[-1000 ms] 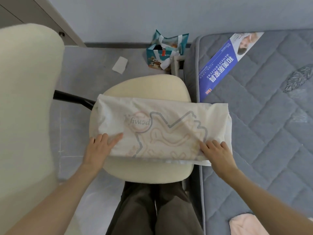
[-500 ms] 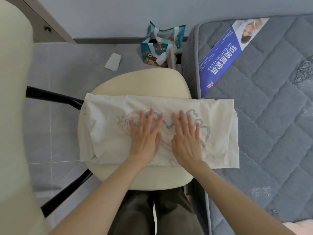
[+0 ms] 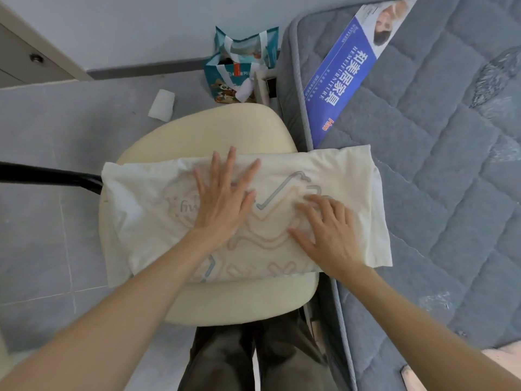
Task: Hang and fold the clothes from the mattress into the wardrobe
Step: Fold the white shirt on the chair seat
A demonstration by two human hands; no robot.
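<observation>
Now we press both palms flat on the folded white shirt (image 3: 141, 221), left hand (image 3: 222, 204) and right hand (image 3: 329, 235), fingers (image 3: 216, 167) straight and spread, gripping nothing, likely to smooth its creases. It lies across the chair seat (image 3: 239, 303), one end overlapping the mattress (image 3: 451, 193).

Garment: folded white printed T-shirt (image 3: 141, 210) lies across the cream chair seat (image 3: 225, 128), its right end overhanging onto the mattress edge.
Left hand (image 3: 222, 204): flat on the shirt, fingers spread.
Right hand (image 3: 329, 232): palm down on the shirt's print.
Mattress (image 3: 437, 193): grey, quilted, bearing a blue label (image 3: 346, 74).
Floor: teal bag (image 3: 239, 71), white paper scrap (image 3: 161, 104).
</observation>
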